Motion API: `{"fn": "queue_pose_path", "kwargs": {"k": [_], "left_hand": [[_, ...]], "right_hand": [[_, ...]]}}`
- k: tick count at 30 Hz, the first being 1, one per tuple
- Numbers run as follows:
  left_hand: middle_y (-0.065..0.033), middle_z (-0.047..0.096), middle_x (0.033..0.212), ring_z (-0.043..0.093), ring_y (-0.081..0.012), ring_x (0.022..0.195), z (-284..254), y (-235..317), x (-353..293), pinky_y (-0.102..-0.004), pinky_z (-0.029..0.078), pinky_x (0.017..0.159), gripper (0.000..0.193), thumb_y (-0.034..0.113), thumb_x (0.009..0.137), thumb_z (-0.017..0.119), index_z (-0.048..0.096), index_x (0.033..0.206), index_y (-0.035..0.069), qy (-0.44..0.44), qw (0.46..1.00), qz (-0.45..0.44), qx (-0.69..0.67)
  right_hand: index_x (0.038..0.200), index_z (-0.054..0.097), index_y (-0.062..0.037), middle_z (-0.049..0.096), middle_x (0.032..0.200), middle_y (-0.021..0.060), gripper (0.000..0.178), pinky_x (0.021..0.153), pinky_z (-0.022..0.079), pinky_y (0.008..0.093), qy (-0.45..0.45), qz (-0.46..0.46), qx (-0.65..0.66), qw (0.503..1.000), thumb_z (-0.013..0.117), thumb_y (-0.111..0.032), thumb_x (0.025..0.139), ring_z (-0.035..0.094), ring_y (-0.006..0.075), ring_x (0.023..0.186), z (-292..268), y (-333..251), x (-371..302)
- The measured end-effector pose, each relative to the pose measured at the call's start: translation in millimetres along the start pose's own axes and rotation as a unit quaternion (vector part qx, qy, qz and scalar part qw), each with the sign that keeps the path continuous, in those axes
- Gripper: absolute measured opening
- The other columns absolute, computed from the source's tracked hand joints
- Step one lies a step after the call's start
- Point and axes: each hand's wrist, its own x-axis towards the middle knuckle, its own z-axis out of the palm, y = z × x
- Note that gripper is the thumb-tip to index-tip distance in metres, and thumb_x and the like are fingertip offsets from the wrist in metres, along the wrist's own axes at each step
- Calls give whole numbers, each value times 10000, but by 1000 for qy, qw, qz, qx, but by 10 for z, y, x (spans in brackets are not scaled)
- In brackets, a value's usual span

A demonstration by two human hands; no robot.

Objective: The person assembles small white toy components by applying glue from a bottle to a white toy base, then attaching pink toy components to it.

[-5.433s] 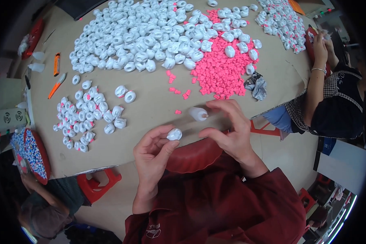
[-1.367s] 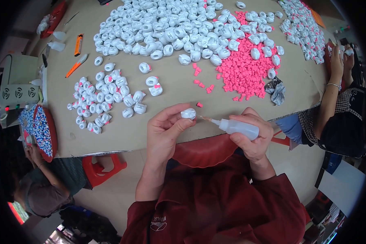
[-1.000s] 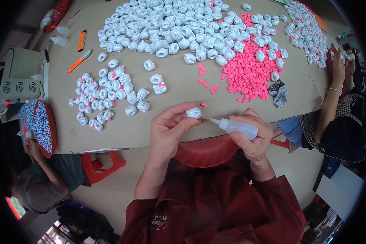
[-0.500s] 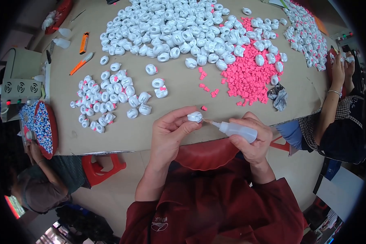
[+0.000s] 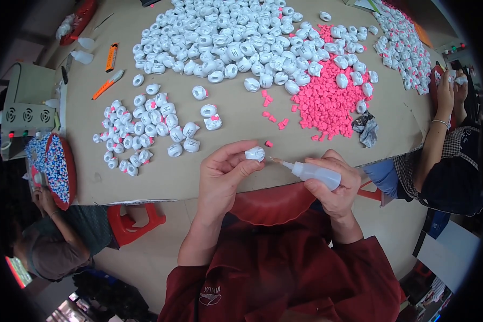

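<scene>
While a person in a maroon top [image 5: 284, 273] sits at a brown-covered table [image 5: 166, 177], a scalloped red tray [image 5: 273, 206] lies at the near edge, below the hands. The left hand [image 5: 222, 169] pinches a small white hollow piece [image 5: 255, 154] between thumb and fingers, above the table. Facing it, the right hand [image 5: 335, 185] grips a translucent squeeze bottle [image 5: 315, 173], tilted so that its thin nozzle points left, just short of the white piece. If the bottle is pressed too hard, liquid could run over the piece or onto the fingertips; a slight wobble of either hand could make the nozzle miss or smear. The pinch is small, so a slick surface might let the piece slip.

Just beyond, a single pink piece [image 5: 269, 143] lies on the table, where a stray drip might foul it. Farther left is a cluster of white pieces with pink parts [image 5: 139, 121]; farther right, a pink heap [image 5: 333, 104]. Beyond spreads a large white heap [image 5: 214, 40], its edge overlapping the pink, so the two could get mixed.
</scene>
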Motion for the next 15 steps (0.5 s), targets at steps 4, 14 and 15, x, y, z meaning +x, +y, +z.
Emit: {"fn": "queue_pose_path", "kwargs": {"k": [4, 14, 15], "left_hand": [[-119, 649, 954, 631, -163, 873, 7, 9, 4, -272, 520, 796, 305, -75, 798, 610, 567, 1098, -49, 5, 1000, 4, 2], [-117, 634, 975, 618, -164, 889, 33, 17, -193, -276, 517, 803, 313, -86, 800, 599, 558, 1108, -51, 13, 998, -24, 49], [-114, 633, 967, 618, -165, 882, 43, 24, -231, -278, 518, 798, 309, -88, 797, 601, 559, 1101, -52, 23, 998, -31, 57]], "right_hand": [[910, 652, 52, 654, 762, 100, 313, 518, 395, 260, -6, 8, 10, 1000, 741, -44, 626, 502, 149, 589, -11, -22, 0], [946, 611, 15, 614, 866, 76, 296, 733, 431, 284, 55, 32, -4, 998, 681, 32, 659, 555, 189, 830, 60, 140, 27], [946, 611, 15, 614, 866, 76, 296, 733, 431, 284, 59, 35, -6, 998, 681, 32, 659, 555, 189, 830, 89, 128, 58]]}}
